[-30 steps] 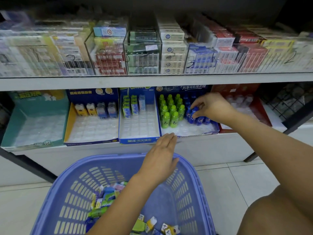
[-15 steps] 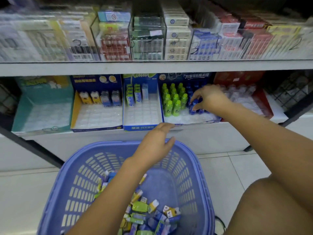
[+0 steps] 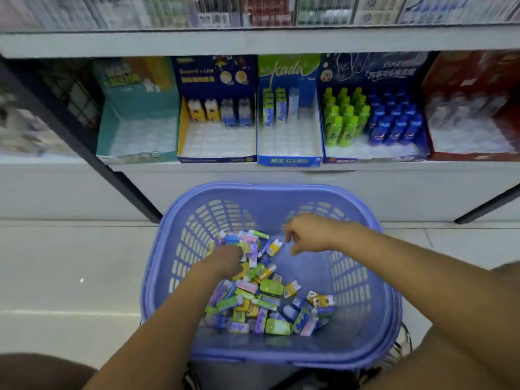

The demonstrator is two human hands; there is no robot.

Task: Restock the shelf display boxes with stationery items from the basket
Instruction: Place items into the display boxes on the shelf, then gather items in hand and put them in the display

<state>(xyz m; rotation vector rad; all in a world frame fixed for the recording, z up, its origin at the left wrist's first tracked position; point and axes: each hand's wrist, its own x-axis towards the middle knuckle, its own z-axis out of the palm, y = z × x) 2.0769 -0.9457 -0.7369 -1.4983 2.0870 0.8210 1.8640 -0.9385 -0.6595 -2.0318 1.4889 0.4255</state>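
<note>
Packets of small stationery (image 3: pixel 261 302) lie heaped in the blue basket (image 3: pixel 365 277), below the shelf's display boxes (image 3: pixel 289 142). Light, stiff, slick-wrapped, I'd guess: pinch one across its narrow sides. Left hand (image 3: pixel 225 258) is buried among them, grip impossible to tell; right hand (image 3: pixel 309 235) hovers, loosely curled, empty.

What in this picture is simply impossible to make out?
- Head view: the left hand's fingertips are buried in the stationery items, so whether it holds one is hidden.
- Top shelf goods: blurred and cut off by the upper edge.
- Red display box: contents blurred, right side cut off by the edge.
- Print on the items in the basket: too small to read.
</note>
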